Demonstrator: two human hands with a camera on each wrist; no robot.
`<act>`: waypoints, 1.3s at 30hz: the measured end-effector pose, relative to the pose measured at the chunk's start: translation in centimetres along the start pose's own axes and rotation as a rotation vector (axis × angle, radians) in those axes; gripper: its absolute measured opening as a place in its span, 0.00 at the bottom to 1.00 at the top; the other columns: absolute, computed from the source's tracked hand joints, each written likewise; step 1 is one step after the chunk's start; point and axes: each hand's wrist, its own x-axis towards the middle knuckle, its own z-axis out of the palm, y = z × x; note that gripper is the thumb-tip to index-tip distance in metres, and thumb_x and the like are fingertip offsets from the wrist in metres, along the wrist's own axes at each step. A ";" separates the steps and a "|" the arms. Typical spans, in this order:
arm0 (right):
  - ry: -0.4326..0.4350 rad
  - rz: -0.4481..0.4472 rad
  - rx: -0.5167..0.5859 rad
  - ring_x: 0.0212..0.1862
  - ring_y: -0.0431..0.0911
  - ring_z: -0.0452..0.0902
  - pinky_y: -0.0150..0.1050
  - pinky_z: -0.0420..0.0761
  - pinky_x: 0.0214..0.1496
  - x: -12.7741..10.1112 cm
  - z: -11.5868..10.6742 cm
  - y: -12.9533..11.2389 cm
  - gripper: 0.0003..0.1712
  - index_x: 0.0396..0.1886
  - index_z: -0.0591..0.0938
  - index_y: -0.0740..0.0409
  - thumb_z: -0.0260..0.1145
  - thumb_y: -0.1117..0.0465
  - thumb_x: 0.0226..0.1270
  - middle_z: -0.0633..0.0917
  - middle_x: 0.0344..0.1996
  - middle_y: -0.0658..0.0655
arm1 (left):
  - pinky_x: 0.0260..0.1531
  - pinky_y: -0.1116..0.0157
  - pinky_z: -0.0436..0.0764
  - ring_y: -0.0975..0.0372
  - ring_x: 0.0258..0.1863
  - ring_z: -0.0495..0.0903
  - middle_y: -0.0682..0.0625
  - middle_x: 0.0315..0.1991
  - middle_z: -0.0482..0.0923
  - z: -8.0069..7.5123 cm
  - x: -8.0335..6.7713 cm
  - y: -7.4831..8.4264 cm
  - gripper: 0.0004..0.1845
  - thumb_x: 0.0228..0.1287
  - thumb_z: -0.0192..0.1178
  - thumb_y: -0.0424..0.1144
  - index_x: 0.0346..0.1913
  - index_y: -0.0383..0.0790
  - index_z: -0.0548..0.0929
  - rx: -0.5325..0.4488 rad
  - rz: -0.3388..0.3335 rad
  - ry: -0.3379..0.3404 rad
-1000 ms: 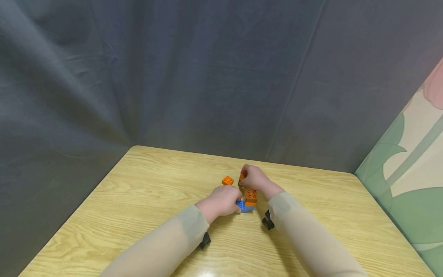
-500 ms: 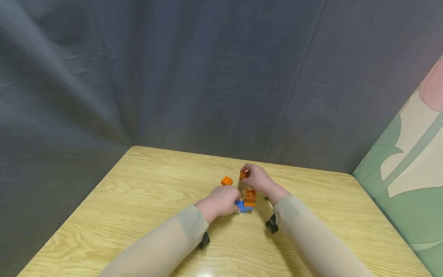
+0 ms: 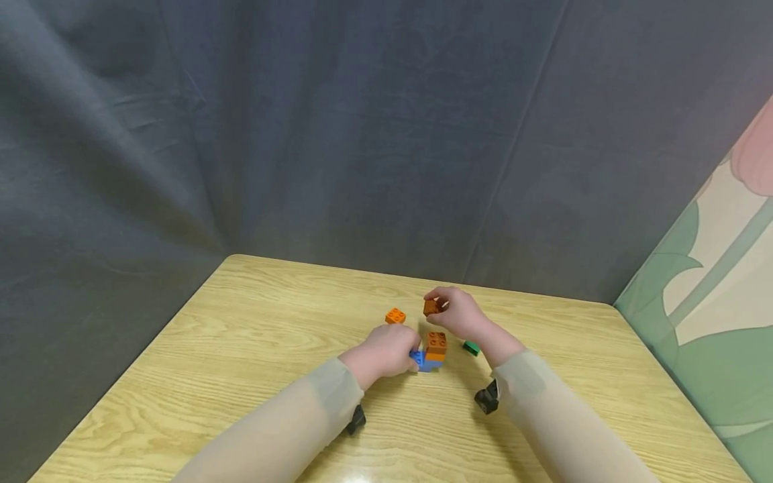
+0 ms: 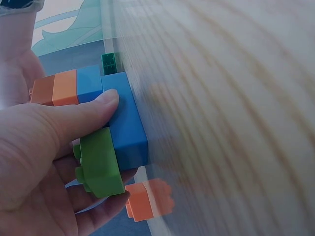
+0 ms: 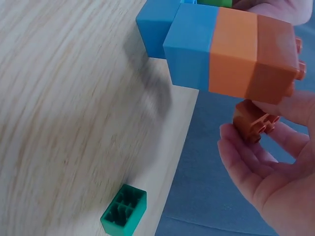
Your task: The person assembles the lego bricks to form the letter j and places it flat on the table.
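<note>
**Brown brick lifted, stack steadied**

On the bench (image 3: 241, 335), the left hand (image 3: 383, 350) grips the blue-based stack (image 3: 432, 350) at its near left. The right hand (image 3: 461, 312) pinches a brown brick (image 3: 431, 306) above and beyond it; seating it likely needs stud alignment. Since the earlier frame, this hand has moved right, uncovering a green brick (image 3: 471, 347).

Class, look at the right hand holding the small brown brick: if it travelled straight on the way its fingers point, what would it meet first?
Probably the loose orange brick: the right hand, pinching the brown brick, points leftward toward it, though depth is unclear.
</note>
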 end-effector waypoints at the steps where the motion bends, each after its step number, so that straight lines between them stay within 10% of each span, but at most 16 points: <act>1: 0.003 0.006 0.010 0.42 0.52 0.77 0.45 0.79 0.42 -0.1 -0.1 0.0 0.21 0.54 0.79 0.62 0.72 0.68 0.61 0.81 0.42 0.59 | 0.24 0.66 0.60 0.64 0.20 0.61 0.56 0.18 0.62 0.0 0.0 0.0 0.16 0.58 0.73 0.44 0.22 0.46 0.76 0.000 0.000 -0.002; 39: 0.004 -0.172 0.163 0.45 0.51 0.76 0.50 0.78 0.47 -4.3 -0.5 0.4 0.19 0.53 0.83 0.61 0.70 0.71 0.62 0.80 0.43 0.55 | 0.26 0.66 0.65 0.64 0.21 0.66 0.59 0.20 0.71 0.1 -0.1 0.1 0.12 0.58 0.73 0.45 0.27 0.48 0.80 -0.007 -0.013 -0.001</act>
